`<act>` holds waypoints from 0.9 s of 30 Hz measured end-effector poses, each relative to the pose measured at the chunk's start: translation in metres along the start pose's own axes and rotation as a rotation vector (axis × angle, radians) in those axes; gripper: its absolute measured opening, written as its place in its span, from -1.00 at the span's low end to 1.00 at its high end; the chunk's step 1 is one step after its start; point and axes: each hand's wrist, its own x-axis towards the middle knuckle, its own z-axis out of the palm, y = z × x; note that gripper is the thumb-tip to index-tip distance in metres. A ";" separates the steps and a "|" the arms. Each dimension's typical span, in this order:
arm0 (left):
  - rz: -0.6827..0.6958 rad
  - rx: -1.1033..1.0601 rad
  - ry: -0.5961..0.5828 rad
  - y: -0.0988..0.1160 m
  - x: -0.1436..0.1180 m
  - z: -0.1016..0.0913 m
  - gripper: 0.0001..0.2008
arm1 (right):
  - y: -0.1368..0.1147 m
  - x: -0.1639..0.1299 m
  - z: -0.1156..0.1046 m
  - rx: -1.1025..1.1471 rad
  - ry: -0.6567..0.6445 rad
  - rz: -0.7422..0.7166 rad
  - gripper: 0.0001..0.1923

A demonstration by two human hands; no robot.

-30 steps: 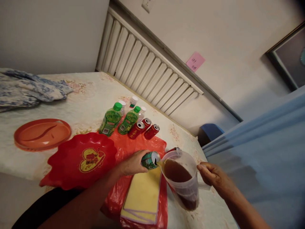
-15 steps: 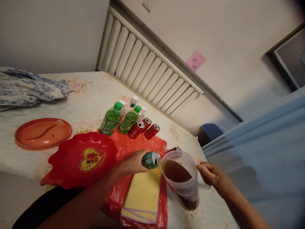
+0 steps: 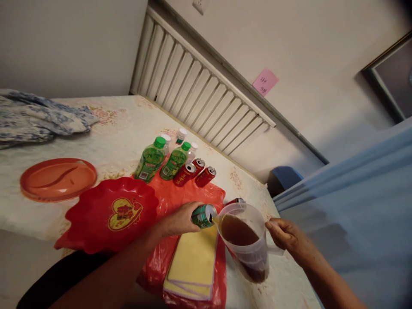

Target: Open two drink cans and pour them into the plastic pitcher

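My left hand is wrapped round a green drink can, tipped sideways with its opening at the jug's spout. A thin yellowish stream of liquid seems to run between the two. The clear plastic jug holds dark brown liquid and leans toward the can. My right hand grips the jug by its handle. Folded yellow cloths lie below the can on a red plastic bag. Partly hidden behind the jug's rim is another red can.
Two green bottles, clear white-capped bottles and red cans stand at the back. Leftward are a red scalloped tray, an orange lid and a patterned cloth. A radiator lines the wall; a blue curtain hangs right.
Hardly anything differs. Both hands keep the can and the jug in nearly the same place, with liquid still at the spout.
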 end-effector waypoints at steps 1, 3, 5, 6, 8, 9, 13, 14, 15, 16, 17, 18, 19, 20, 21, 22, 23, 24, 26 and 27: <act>0.001 0.001 -0.001 0.000 0.000 0.000 -0.38 | 0.000 0.000 0.000 0.001 0.000 -0.001 -0.39; -0.001 0.000 0.000 0.001 0.000 0.000 -0.36 | 0.000 0.000 -0.001 0.002 -0.003 -0.007 -0.39; -0.006 -0.004 0.005 0.000 -0.001 0.000 -0.36 | 0.001 0.000 -0.001 0.002 -0.007 -0.010 -0.39; -0.005 -0.006 0.006 0.000 -0.001 0.001 -0.36 | 0.002 0.000 -0.001 0.001 -0.006 -0.010 -0.39; 0.001 -0.008 0.006 -0.002 -0.001 0.001 -0.38 | 0.003 0.000 -0.001 -0.003 -0.005 -0.009 -0.39; 0.004 -0.007 0.004 -0.002 0.000 0.002 -0.38 | 0.003 0.001 -0.001 -0.004 -0.007 -0.010 -0.39; 0.001 -0.001 -0.001 -0.004 0.000 0.002 -0.38 | 0.005 0.002 -0.001 -0.001 -0.015 -0.011 -0.39; 0.000 -0.002 -0.004 -0.004 0.000 0.002 -0.37 | 0.005 0.002 -0.001 0.000 -0.017 -0.010 -0.39; -0.001 -0.002 -0.006 -0.004 0.000 0.002 -0.36 | 0.006 0.002 -0.001 0.001 -0.018 -0.010 -0.39; -0.002 -0.003 -0.006 -0.004 0.000 0.002 -0.36 | 0.006 0.002 -0.001 0.002 -0.021 -0.009 -0.39; -0.005 -0.002 -0.006 -0.005 0.000 0.002 -0.35 | 0.006 0.002 0.000 0.003 -0.024 -0.007 -0.39; -0.008 -0.001 -0.005 -0.005 0.000 0.002 -0.35 | 0.006 0.001 0.000 0.004 -0.025 -0.004 -0.39; -0.011 0.001 -0.004 -0.005 0.000 0.002 -0.34 | 0.006 0.001 0.000 0.006 -0.025 -0.002 -0.39; -0.013 0.002 -0.002 -0.005 0.000 0.002 -0.34 | 0.006 0.001 0.001 0.006 -0.024 0.000 -0.39; -0.013 0.001 -0.004 -0.006 0.000 0.002 -0.34 | 0.006 0.001 0.001 0.007 -0.023 0.000 -0.39; -0.010 0.000 -0.007 -0.006 0.000 0.002 -0.34 | 0.006 0.001 0.001 0.007 -0.020 0.000 -0.38; -0.008 -0.002 -0.009 -0.006 0.000 0.002 -0.34 | 0.006 0.001 0.001 0.006 -0.017 -0.002 -0.38; -0.007 -0.003 -0.009 -0.006 0.000 0.002 -0.34 | 0.006 0.002 0.001 0.006 -0.015 -0.004 -0.38; -0.007 0.000 -0.006 -0.006 0.000 0.002 -0.33 | 0.008 0.002 0.001 0.006 -0.017 -0.006 -0.38; -0.009 0.002 -0.005 -0.006 0.000 0.002 -0.33 | 0.008 0.002 0.001 0.006 -0.017 -0.006 -0.37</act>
